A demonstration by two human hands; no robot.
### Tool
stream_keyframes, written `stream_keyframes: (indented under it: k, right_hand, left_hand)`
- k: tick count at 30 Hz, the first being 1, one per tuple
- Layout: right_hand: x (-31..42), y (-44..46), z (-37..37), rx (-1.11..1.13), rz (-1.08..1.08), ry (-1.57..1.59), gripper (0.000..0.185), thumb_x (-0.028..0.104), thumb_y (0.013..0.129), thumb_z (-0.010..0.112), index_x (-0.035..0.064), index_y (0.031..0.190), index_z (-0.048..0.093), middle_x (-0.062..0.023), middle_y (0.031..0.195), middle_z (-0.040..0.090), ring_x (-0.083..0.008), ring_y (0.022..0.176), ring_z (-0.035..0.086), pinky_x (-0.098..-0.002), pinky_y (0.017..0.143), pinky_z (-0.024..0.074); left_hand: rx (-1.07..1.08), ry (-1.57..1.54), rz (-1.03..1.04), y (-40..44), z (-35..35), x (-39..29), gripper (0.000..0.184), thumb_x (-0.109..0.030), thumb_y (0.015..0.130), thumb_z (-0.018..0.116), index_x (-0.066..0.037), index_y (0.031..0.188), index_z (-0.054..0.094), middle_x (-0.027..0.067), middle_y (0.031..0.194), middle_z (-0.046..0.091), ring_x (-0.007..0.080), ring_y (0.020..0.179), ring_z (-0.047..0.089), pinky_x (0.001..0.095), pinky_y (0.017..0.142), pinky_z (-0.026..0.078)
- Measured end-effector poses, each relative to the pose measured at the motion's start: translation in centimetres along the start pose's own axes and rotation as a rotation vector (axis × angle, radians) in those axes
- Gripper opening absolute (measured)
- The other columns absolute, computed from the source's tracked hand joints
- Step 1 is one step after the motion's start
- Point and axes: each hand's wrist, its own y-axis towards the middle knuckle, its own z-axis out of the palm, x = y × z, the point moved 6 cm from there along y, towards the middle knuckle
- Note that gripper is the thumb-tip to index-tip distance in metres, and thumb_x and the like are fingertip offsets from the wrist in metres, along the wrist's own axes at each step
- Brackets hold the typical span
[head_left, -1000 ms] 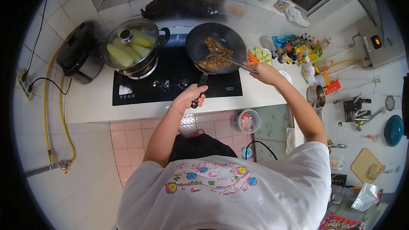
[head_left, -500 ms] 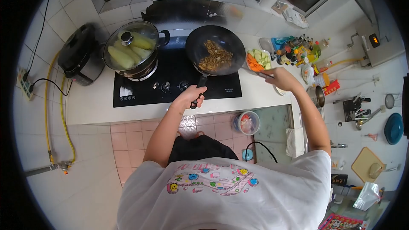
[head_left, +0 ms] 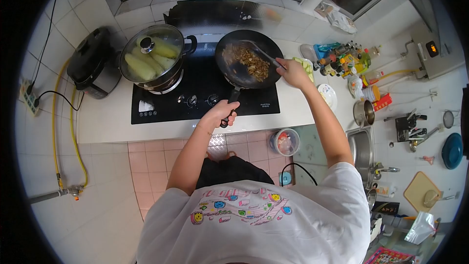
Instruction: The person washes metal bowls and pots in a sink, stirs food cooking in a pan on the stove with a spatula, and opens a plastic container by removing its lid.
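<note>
My left hand (head_left: pixel 223 113) is closed around the black handle of the frying pan (head_left: pixel 225 71) on the right side of the stove. Browned sliced food (head_left: pixel 251 63) is spread across the pan. My right hand (head_left: pixel 293 72) grips a spatula (head_left: pixel 265 55), its head reaching into the pan among the pieces toward the far side. Just beyond my right hand is a plate of pale green slices (head_left: pixel 307 66), partly hidden by the hand. A white plate (head_left: pixel 328 96) lies to the right of my right forearm.
On the left burner stands a lidded glass-topped pot (head_left: pixel 151 54) with corn cobs inside. A black electric cooker (head_left: pixel 94 63) is left of it. Several bottles (head_left: pixel 342 61) crowd the right corner. A metal pot (head_left: pixel 363 112) sits near the sink (head_left: pixel 360 149). A bin (head_left: pixel 285 143) stands below the counter.
My right hand has moved left, from beside the vegetable plate to the pan's right rim, bringing the spatula into the pan. The food has shifted and spread. My left hand still holds the handle.
</note>
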Motion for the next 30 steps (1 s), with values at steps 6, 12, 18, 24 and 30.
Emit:
stream_keyframes:
  k: [6, 12, 18, 24, 30]
  right_hand:
    - [-1.8, 1.4, 2.3, 0.136, -0.107, -0.148, 0.044, 0.015, 0.084, 0.061, 0.0093, 0.127, 0.055, -0.0206, 0.105, 0.064, -0.0371, 0.094, 0.061, -0.0419, 0.082, 0.0490]
    - [-0.9, -4.0, -2.1, 0.205, -0.175, -0.430, 0.046, 0.012, 0.083, 0.060, 0.0197, 0.128, 0.056, -0.0184, 0.090, 0.066, -0.0325, 0.082, 0.064, -0.0417, 0.073, 0.0502]
    - [-3.3, -7.1, -9.2, 0.278, -0.025, -0.446, 0.044, 0.015, 0.077, 0.063, 0.0224, 0.120, 0.063, -0.0164, 0.095, 0.067, -0.0321, 0.085, 0.064, -0.0418, 0.074, 0.0501]
    - [-4.0, -4.7, -4.2, 0.230, 0.018, -0.433, 0.042, 0.018, 0.080, 0.062, 0.0178, 0.122, 0.061, -0.0179, 0.096, 0.066, -0.0337, 0.091, 0.063, -0.0410, 0.079, 0.0497]
    - [-5.0, -3.1, -3.0, 0.085, 0.241, 0.184, 0.037, 0.017, 0.089, 0.055, 0.0065, 0.124, 0.057, -0.0138, 0.069, 0.062, -0.0210, 0.053, 0.059, -0.0323, 0.048, 0.0467]
  left_hand:
    - [-0.029, -0.012, -0.004, -0.2, 0.2, -0.1, 0.024, -0.021, 0.094, 0.054, -0.010, 0.084, 0.035, 0.0018, 0.059, 0.046, 0.0079, 0.041, 0.040, 0.0230, 0.032, 0.032]
    - [-0.001, -0.003, -0.012, 0.4, -0.2, 0.3, 0.024, -0.022, 0.093, 0.054, -0.010, 0.085, 0.035, 0.0020, 0.059, 0.046, 0.0082, 0.041, 0.040, 0.0230, 0.031, 0.029]
    - [-0.017, 0.029, -0.026, -0.2, 0.0, -0.2, 0.025, -0.021, 0.093, 0.055, -0.009, 0.086, 0.035, 0.0025, 0.060, 0.047, 0.0085, 0.041, 0.042, 0.0230, 0.031, 0.029]
    - [-0.009, 0.005, -0.025, 0.1, -0.1, 0.0, 0.026, -0.021, 0.093, 0.056, -0.010, 0.085, 0.034, 0.0026, 0.060, 0.046, 0.0082, 0.041, 0.040, 0.0241, 0.032, 0.031]
    - [-0.014, -0.028, -0.021, 0.3, -0.3, 0.3, 0.026, -0.022, 0.093, 0.056, -0.011, 0.082, 0.035, 0.0019, 0.059, 0.046, 0.0076, 0.042, 0.039, 0.0240, 0.033, 0.032]
